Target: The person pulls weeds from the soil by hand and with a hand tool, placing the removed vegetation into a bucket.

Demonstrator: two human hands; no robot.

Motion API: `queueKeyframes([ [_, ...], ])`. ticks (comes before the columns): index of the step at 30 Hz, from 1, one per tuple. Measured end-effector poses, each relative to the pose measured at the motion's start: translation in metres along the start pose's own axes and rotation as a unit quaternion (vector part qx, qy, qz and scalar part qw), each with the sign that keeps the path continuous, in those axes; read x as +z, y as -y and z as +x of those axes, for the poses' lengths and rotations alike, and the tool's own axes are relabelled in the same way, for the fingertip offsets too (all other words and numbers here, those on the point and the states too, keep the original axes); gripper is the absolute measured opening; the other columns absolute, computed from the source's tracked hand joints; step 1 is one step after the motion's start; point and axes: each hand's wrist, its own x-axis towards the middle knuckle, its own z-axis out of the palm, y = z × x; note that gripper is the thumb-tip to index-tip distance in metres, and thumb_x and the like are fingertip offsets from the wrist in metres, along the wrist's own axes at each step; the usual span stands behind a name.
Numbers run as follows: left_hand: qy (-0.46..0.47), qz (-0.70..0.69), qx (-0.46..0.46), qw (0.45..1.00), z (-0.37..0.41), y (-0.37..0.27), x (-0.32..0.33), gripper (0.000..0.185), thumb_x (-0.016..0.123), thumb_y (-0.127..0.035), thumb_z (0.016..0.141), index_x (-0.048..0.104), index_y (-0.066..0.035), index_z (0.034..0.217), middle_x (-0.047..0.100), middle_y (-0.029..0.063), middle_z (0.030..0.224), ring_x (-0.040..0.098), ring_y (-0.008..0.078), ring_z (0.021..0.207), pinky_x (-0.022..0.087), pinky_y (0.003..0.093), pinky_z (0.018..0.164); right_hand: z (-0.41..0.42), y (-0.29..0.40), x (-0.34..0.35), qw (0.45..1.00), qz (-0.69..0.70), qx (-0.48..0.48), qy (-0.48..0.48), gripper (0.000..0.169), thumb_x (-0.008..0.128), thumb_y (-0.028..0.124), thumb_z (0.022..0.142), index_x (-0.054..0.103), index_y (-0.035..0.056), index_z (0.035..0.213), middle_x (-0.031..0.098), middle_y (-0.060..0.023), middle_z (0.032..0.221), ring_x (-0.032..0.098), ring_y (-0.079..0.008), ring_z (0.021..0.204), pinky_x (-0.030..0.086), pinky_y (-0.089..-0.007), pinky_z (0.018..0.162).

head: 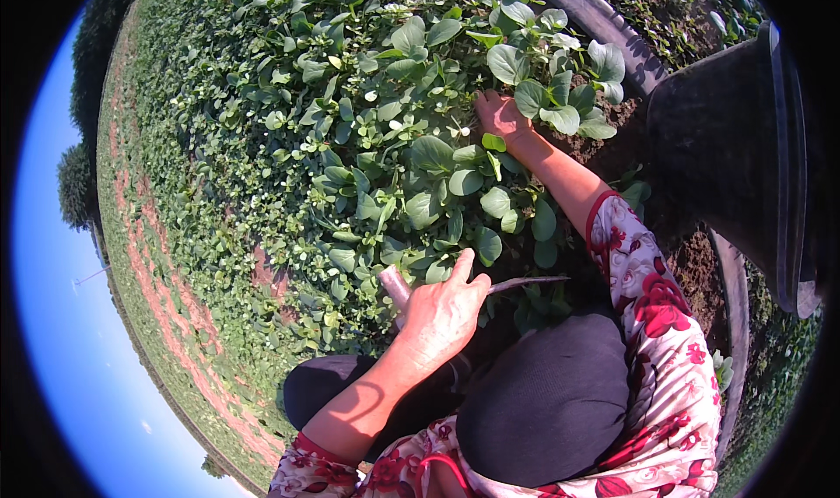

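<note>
A bladed hand tool (527,283) is in the grip of my left hand (443,307), low over the leaves and in front of my knees. Its pale, round handle sticks out on the left of the fist, and a thin dark blade comes out on the right. My left index finger is extended. Further forward, my right hand (502,116) reaches down among the stems of broad-leaved green plants (430,156). Its fingertips are partly covered by foliage, so whether they hold a stem cannot be told. A larger leafy plant (558,84) stands just right of that hand.
A black bucket (722,143) stands close at the right. A grey flat hose (590,15) runs past it along the bed's edge, beside bare brown soil (699,271). Small-leaved dense growth (223,170) spreads left. My dark-clad knees (545,399) are close below the hands.
</note>
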Motion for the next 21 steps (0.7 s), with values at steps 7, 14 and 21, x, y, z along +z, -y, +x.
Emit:
queueKeyframes([
  [7, 0.011, -0.01, 0.003, 1.0, 0.006, -0.005, -0.002, 0.011, 0.056, -0.008, 0.082, 0.056, -0.004, 0.092, 0.049, 0.0274, 0.125, 0.065, 0.0337, 0.069, 0.054, 0.042, 0.06, -0.006, -0.011, -0.005, 0.999, 0.026, -0.027, 0.039, 0.037, 0.056, 0.02, 0.075, 0.051, 0.0021, 0.107, 0.057, -0.0151, 0.095, 0.063, -0.0304, 0.079, 0.051, -0.0425, 0.066],
  [14, 0.007, -0.014, 0.017, 1.0, 0.015, -0.012, -0.002, 0.016, 0.056, -0.005, 0.079, 0.057, -0.003, 0.094, 0.05, 0.0283, 0.124, 0.066, 0.0337, 0.071, 0.054, 0.0424, 0.063, -0.042, 0.004, -0.029, 0.98, 0.165, -0.106, -0.038, 0.019, 0.057, 0.009, 0.073, 0.047, 0.0057, 0.088, 0.055, -0.0125, 0.078, 0.061, -0.0311, 0.07, 0.05, -0.04, 0.054],
  [21, 0.011, -0.012, 0.016, 1.0, 0.018, -0.011, 0.0, 0.015, 0.056, -0.004, 0.078, 0.056, -0.003, 0.093, 0.049, 0.0291, 0.124, 0.065, 0.034, 0.07, 0.053, 0.043, 0.064, -0.049, 0.03, -0.056, 0.971, 0.193, -0.141, 0.006, 0.022, 0.061, 0.009, 0.07, 0.047, 0.0045, 0.087, 0.054, -0.012, 0.078, 0.06, -0.0328, 0.069, 0.05, -0.0402, 0.057],
])
